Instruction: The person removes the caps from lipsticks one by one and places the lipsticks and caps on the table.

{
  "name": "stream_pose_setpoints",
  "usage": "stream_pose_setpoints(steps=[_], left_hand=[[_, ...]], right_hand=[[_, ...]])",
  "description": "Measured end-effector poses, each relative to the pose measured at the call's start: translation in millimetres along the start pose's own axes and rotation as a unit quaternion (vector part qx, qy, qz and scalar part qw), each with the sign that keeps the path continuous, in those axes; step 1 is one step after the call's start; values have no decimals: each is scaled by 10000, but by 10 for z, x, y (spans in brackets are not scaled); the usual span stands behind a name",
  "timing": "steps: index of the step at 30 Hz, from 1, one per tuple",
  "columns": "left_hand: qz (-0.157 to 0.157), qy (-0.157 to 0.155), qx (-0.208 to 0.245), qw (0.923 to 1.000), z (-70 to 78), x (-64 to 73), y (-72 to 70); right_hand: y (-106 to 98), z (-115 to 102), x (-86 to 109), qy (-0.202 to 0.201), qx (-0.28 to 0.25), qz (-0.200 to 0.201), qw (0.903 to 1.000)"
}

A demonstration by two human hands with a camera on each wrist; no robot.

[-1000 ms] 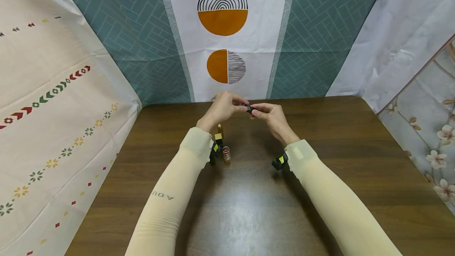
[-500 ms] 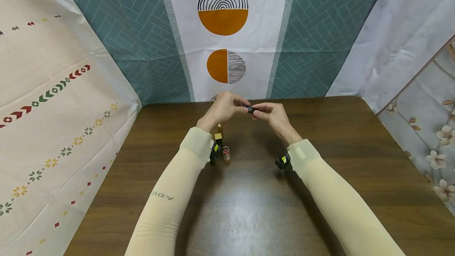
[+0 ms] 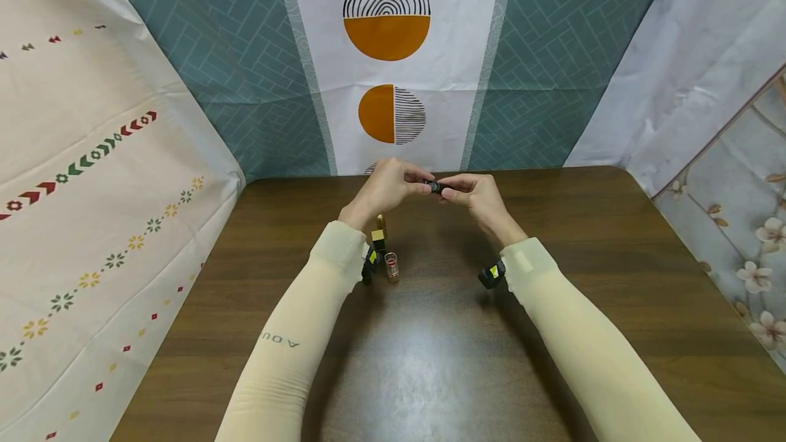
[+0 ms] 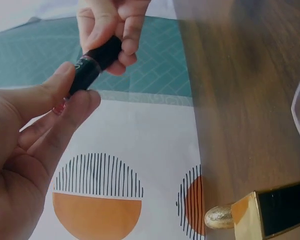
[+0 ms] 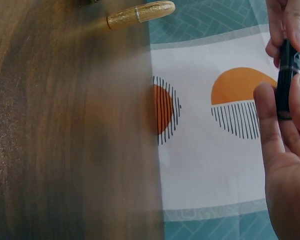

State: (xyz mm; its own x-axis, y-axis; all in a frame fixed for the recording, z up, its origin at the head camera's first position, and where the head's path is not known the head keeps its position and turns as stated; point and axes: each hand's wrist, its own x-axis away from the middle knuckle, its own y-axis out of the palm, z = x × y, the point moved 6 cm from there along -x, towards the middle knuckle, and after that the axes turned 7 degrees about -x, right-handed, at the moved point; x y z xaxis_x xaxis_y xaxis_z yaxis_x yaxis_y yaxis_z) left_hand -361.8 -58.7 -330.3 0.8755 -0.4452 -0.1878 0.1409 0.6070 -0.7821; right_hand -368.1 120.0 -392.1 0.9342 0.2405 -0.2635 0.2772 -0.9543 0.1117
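Above the far edge of the table, both hands hold a small black lipstick tube (image 3: 434, 187) between them. My left hand (image 3: 388, 188) pinches one end with thumb and fingers; in the left wrist view a reddish end pokes out past these fingertips. My right hand (image 3: 482, 203) pinches the other end, the black cap. A thin band rings the tube (image 4: 86, 72) between the two grips. In the right wrist view the lipstick tube (image 5: 286, 87) stands nearly upright, the right thumb and fingers around its lower part.
Near the left wrist, a gold tube (image 3: 381, 222), a black-and-gold square lipstick (image 3: 378, 240) and a clear-capped lipstick (image 3: 391, 267) with red inside stand on the wooden table (image 3: 430, 353). A patterned cloth (image 3: 540, 87) hangs behind the table's far edge.
My right hand has shifted a little to the right and up, and more of the black tube shows between the hands. The left fingertips have moved very slightly right.
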Motion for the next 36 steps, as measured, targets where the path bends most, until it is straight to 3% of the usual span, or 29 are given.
stream_pose_setpoints(steps=[6,9,13,16,22,25,30,36], left_hand=[[89,118,-215,9997,14,-19,4],[265,-78,-210,9994,-45,19,-91],[595,-330,210,9975,-129,82,-251],[502,-227,246,9982,-141,72,-250],[402,-53,-157,9991,-99,11,-130],[452,-50,-306,9985,-78,-8,-101],[477,-244,-179,9984,-66,-32,-76],[610,-327,-165,9975,-32,-43,-39]], right_hand=[[-25,-39,7,-5,360,291,9989],[-163,11,26,189,628,534,9964],[-404,76,80,335,587,883,9938],[-419,81,91,322,531,700,9956],[-250,81,50,349,541,248,9976],[-217,75,43,331,546,210,9977],[-234,91,47,362,401,232,9983],[-314,74,82,538,937,451,9931]])
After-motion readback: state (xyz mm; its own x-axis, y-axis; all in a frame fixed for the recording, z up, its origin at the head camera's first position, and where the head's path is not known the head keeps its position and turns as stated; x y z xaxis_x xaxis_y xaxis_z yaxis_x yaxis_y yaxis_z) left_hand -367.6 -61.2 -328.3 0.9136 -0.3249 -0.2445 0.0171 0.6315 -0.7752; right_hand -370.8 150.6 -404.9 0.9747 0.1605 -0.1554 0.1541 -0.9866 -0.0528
